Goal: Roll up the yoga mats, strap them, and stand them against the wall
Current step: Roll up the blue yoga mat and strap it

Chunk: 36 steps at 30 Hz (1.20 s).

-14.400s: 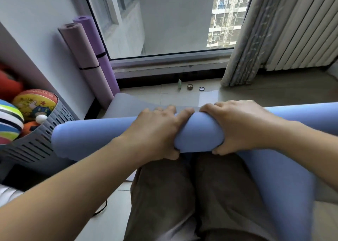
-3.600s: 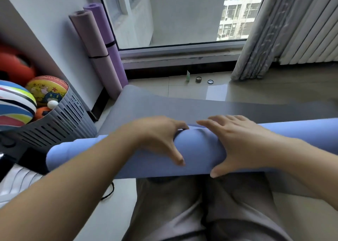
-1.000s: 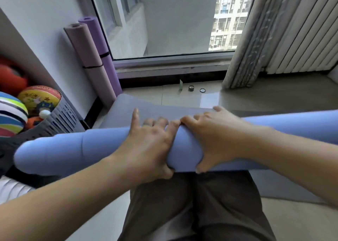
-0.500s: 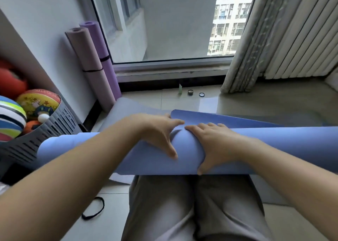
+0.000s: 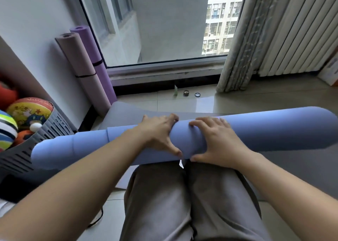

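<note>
Lying clasped beneath left hand [image 5: 158, 133] and right hand [image 5: 218, 142] — blue mat [image 5: 276, 129].

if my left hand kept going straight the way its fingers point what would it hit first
The left hand lies over the blue roll, fingers pointing toward the window. Going on, it would probably first meet the grey unrolled stretch of mat beyond; depth is unclear.

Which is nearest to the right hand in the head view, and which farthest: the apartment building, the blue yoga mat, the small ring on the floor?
1. Blue yoga mat: directly under the right hand.
2. Small ring: ahead on the floor.
3. Apartment building: outside, past the window.
</note>
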Tool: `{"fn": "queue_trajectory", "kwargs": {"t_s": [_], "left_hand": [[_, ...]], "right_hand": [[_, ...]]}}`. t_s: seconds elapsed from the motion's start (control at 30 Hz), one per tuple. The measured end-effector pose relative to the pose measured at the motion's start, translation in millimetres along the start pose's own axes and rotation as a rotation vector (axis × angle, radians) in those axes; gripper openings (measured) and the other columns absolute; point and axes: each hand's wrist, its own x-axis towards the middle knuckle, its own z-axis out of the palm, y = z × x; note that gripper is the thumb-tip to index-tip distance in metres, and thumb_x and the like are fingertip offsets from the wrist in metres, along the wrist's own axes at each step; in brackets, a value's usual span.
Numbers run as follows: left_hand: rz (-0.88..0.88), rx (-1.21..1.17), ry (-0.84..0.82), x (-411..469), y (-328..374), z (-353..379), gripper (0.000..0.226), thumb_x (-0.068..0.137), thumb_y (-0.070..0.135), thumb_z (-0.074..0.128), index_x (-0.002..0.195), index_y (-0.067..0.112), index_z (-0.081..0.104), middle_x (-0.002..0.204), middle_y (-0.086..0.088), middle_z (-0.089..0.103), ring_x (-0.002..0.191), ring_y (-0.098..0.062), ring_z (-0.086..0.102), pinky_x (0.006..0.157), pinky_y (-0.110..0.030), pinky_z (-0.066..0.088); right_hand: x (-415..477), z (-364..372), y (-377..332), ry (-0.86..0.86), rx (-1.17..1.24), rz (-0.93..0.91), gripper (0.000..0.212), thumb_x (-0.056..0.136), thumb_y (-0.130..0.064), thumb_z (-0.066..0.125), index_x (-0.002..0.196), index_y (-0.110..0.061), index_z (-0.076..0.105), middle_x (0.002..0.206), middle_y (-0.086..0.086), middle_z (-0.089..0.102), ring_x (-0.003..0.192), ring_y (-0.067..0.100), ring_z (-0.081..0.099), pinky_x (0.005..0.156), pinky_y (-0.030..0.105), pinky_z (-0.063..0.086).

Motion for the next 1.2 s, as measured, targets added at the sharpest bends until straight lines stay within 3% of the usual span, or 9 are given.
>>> {"fn": "queue_trajectory", "kwargs": {"t_s": [0.13, 0.23, 0.4, 0.53, 0.7, 0.9, 1.0, 1.1, 1.2], "left_hand": [[0.03, -0.016, -0.01, 4.7, 0.2, -8.2, 0.088, 0.061, 0.067, 0.072, 0.13, 0.031, 0.031, 0.132, 0.007, 0.053, 0.115, -0.021, 0.051, 0.097, -0.045, 0.034], [0.037, 0.074, 0.097, -7.6, 10.7, -13.9, 0.086, 0.06, 0.069, 0.068, 0.128, 0.031, 0.031, 0.123, 0.005, 0.057, 0.109, -0.022, 0.054, 0.098, -0.047, 0.031], [0.075, 0.141, 0.191, -57.8, 18.8, -22.1, 0.089, 0.057, 0.073, 0.059, 0.129, 0.034, 0.025, 0.117, 0.008, 0.055, 0.108, -0.021, 0.055, 0.106, -0.053, 0.025], [0.087, 0.069, 0.025, -88.6, 26.8, 4.1, 0.088, 0.058, 0.072, 0.062, 0.128, 0.035, 0.021, 0.12, 0.008, 0.052, 0.112, -0.021, 0.053, 0.109, -0.05, 0.022], [0.089, -0.011, -0.028, -92.7, 23.0, 14.1, 0.089, 0.059, 0.072, 0.064, 0.129, 0.038, 0.021, 0.12, 0.01, 0.052, 0.11, -0.018, 0.053, 0.103, -0.042, 0.028], [-0.005, -0.25, -0.303, -61.6, 3.3, -16.9, 0.085, 0.062, 0.068, 0.074, 0.133, 0.047, 0.031, 0.129, 0.016, 0.051, 0.112, -0.01, 0.052, 0.1, -0.035, 0.041], [0.006, -0.113, -0.105, -58.7, 6.7, -22.1, 0.079, 0.074, 0.063, 0.067, 0.141, 0.039, 0.032, 0.138, 0.007, 0.038, 0.127, -0.017, 0.04, 0.107, -0.037, 0.031], [0.062, 0.079, 0.129, -67.9, 21.5, -7.0, 0.067, 0.086, 0.054, 0.057, 0.142, 0.033, 0.028, 0.139, 0.0, 0.033, 0.127, -0.023, 0.041, 0.111, -0.044, 0.024], [0.039, 0.266, 0.149, -75.9, 29.3, 20.3, 0.094, 0.079, 0.061, 0.06, 0.148, 0.025, 0.007, 0.146, -0.005, 0.018, 0.137, -0.026, 0.026, 0.114, -0.059, 0.008]], "right_hand": [[13.4, -9.9, 7.9, -0.21, -0.234, -0.021, 0.119, 0.056, -0.068, 0.073, 0.15, -0.029, 0.012, 0.152, -0.001, 0.028, 0.138, 0.024, 0.025, 0.116, 0.048, 0.013], [20.5, -28.9, 4.3, -0.225, -0.282, -0.06, 0.113, 0.052, -0.068, 0.074, 0.144, -0.027, 0.023, 0.135, 0.0, 0.043, 0.126, 0.023, 0.039, 0.115, 0.051, 0.013], [-5.5, -62.9, -27.7, -0.219, -0.4, -0.139, 0.1, 0.053, -0.069, 0.068, 0.134, -0.024, 0.031, 0.115, 0.002, 0.047, 0.109, 0.026, 0.048, 0.111, 0.053, 0.021], [-37.4, -58.1, -51.6, -0.391, -0.434, -0.177, 0.098, 0.059, -0.069, 0.067, 0.135, -0.021, 0.029, 0.117, 0.005, 0.044, 0.111, 0.028, 0.045, 0.113, 0.054, 0.017], [-50.7, -54.2, -53.6, -0.425, -0.325, -0.154, 0.104, 0.065, -0.07, 0.064, 0.145, -0.024, 0.017, 0.127, 0.001, 0.041, 0.12, 0.025, 0.042, 0.115, 0.052, 0.014], [-24.9, -54.8, -48.3, -0.423, -0.23, -0.142, 0.09, 0.064, -0.072, 0.064, 0.137, -0.029, 0.032, 0.123, -0.006, 0.048, 0.115, 0.019, 0.046, 0.104, 0.04, 0.03], [8.2, -54.4, -30.6, -0.548, -0.057, -0.063, 0.092, 0.063, -0.07, 0.071, 0.14, -0.033, 0.035, 0.131, -0.01, 0.051, 0.12, 0.016, 0.048, 0.101, 0.036, 0.036], [31.0, -51.7, -13.8, -0.626, 0.173, 0.014, 0.078, 0.067, -0.06, 0.075, 0.135, -0.038, 0.045, 0.129, -0.015, 0.053, 0.114, 0.009, 0.052, 0.097, 0.03, 0.041], [37.5, -41.8, -6.9, -0.559, 0.244, 0.055, 0.084, 0.064, -0.061, 0.075, 0.137, -0.036, 0.041, 0.133, -0.014, 0.045, 0.121, 0.01, 0.046, 0.103, 0.032, 0.037]]}}
